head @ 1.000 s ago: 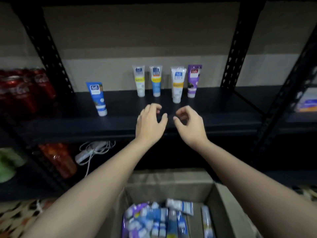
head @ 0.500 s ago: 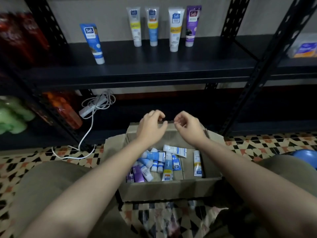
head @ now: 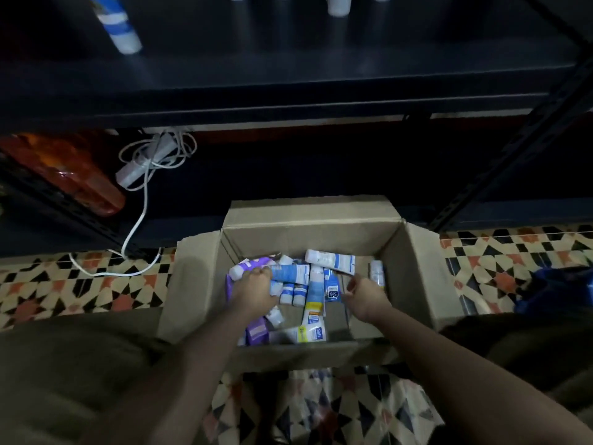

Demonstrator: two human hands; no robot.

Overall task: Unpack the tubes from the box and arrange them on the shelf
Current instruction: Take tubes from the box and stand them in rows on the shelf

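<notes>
a: what's in the cardboard box [head: 199, 284]?

b: a loose heap of tubes [head: 308, 293], lying flat and crossing one another. purple ones sit along the left wall, blue-and-white ones in the middle, one white tube with a yellow band [head: 313, 311] runs toward the near wall, and one small tube [head: 376, 272] lies apart by the right wall. the box stands open on the patterned tile floor [head: 64, 290], flaps folded outward, just in front of the dark shelf unit.

a: and the hands?

b: both are down inside the box. the left hand [head: 255, 292] lies on the left part of the heap, fingers curled over the tubes there; the frame is blurred, so it may be gripping one, but i cannot tell which or whether it truly holds. the right hand [head: 365, 297] is over the bare cardboard on the right side, fingers loosely curled, with nothing in them.

a: anything on the shelf [head: 288, 69]?

b: a blue-striped tube [head: 120, 30] stands at the left, and the white caps of a few more show at the top edge. on the lower shelf lie a white coiled cable [head: 154, 155] and an orange wrapped pack [head: 73, 175].
</notes>
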